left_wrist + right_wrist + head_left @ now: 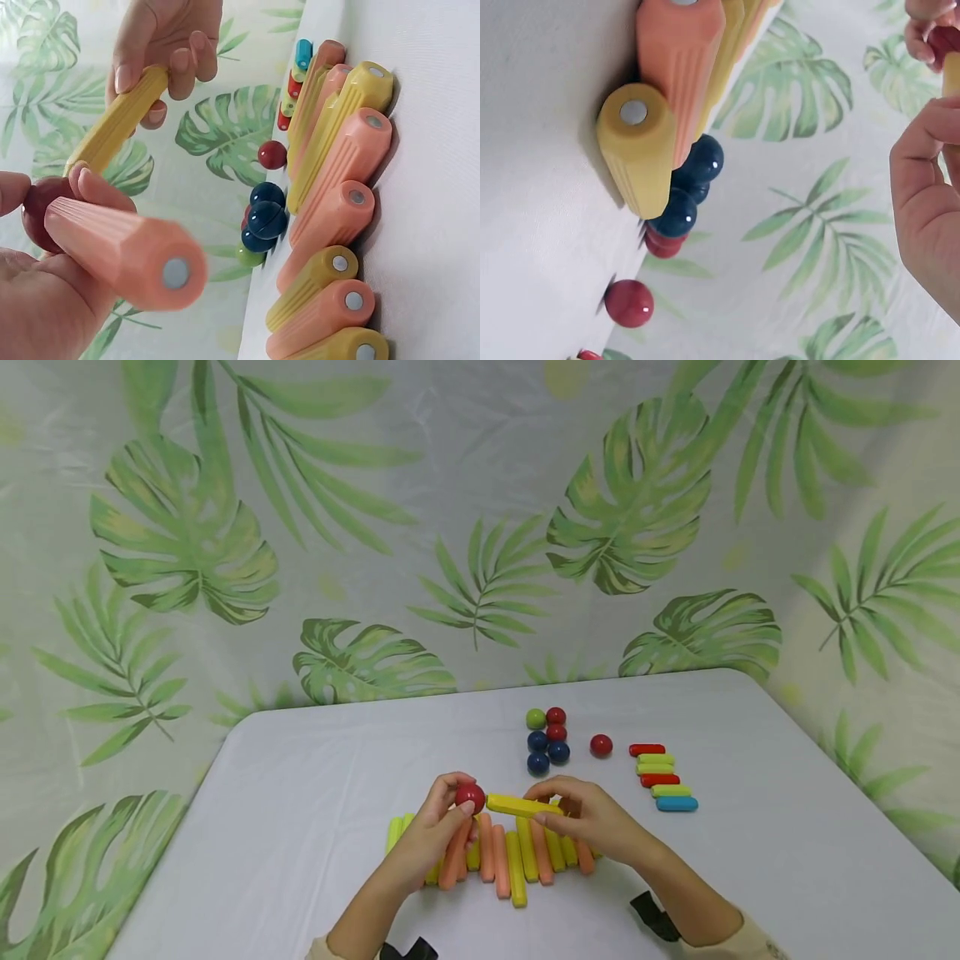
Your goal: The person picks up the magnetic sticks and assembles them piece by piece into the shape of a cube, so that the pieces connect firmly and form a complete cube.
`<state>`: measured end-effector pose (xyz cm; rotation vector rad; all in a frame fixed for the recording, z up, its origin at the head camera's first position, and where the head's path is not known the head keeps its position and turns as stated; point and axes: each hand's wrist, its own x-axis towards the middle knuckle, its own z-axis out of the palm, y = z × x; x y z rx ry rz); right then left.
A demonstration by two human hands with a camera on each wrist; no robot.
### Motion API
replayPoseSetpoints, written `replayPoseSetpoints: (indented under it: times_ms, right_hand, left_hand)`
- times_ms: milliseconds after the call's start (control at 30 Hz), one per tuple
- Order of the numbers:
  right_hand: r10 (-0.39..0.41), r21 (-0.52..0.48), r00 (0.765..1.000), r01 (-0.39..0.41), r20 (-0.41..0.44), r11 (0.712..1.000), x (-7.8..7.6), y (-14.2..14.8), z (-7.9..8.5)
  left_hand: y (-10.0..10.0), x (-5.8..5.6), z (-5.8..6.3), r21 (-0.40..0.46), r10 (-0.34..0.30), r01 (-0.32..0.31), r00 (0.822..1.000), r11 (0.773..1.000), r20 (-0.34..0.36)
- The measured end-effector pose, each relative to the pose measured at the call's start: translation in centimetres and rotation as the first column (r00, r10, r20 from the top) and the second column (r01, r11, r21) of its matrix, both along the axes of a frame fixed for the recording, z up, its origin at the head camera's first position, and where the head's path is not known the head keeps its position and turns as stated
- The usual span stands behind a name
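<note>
My left hand (429,833) pinches a red ball (470,797) between thumb and fingers, above the table. From that ball a salmon-coloured ribbed rod (124,251) juts out, a round metal disc in its free end. My right hand (592,818) grips a yellow ribbed rod (516,806) by one end, thumb on the near side. The yellow rod's other end is right at the red ball, and in the left wrist view it overlaps the ball's edge.
Below both hands lies a row of yellow, salmon and lime rods (502,862). Behind are a green ball (536,719), several dark blue balls (537,763) and red ones, one red ball (601,745) apart. Short coloured rods (677,804) line up at right on the white table (300,827).
</note>
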<state>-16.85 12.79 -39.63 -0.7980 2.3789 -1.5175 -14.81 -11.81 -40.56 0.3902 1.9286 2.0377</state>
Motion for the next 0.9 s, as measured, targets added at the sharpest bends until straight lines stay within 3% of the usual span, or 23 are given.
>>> replayPoseSetpoints:
  times_ms: [167, 367, 533, 667, 767, 833, 900]
  right_hand:
    - [-0.026, -0.001, 0.999, 0.026, -0.020, 1.000, 0.0, -0.5, 0.1]
    - [-0.059, -0.078, 0.997, 0.055, -0.052, 0.995, 0.0, -1.3, 0.1]
    - [-0.031, -0.093, 0.997, 0.025, -0.065, 0.995, -0.5, -1.1, 0.4]
    - [-0.105, -0.128, 0.982, 0.085, -0.159, 0.988, -2.7, 0.9, 0.2]
    - [-0.239, -0.097, 0.939, 0.221, -0.248, 0.970, -5.4, 3.1, -1.0]
    - [-0.308, -0.029, 0.918, 0.311, -0.248, 0.950, -7.0, 4.4, -2.0]
    - [-0.339, 0.041, 0.914, 0.356, -0.222, 0.934, -8.3, 5.4, -2.9]
  left_hand:
    - [0.2, 0.1, 0.0, 0.026, 0.012, -0.012, 1.000, 1.000, 0.008]
    - [0.3, 0.0, -0.1, 0.040, 0.048, -0.048, 0.999, 0.998, 0.007]
    - [0.3, 0.4, 1.0, 0.021, 0.095, -0.095, 0.995, 0.995, 0.013]
    - [-0.1, 0.4, 1.6, 0.000, 0.147, -0.147, 0.989, 0.989, -0.002]
    - [-0.6, 0.0, 1.2, 0.014, 0.174, -0.174, 0.985, 0.985, 0.005]
    - [-0.8, -0.3, 0.7, 0.020, 0.185, -0.185, 0.983, 0.983, 0.009]
    - [-0.9, -0.5, 0.2, 0.031, 0.193, -0.193, 0.981, 0.981, 0.009]
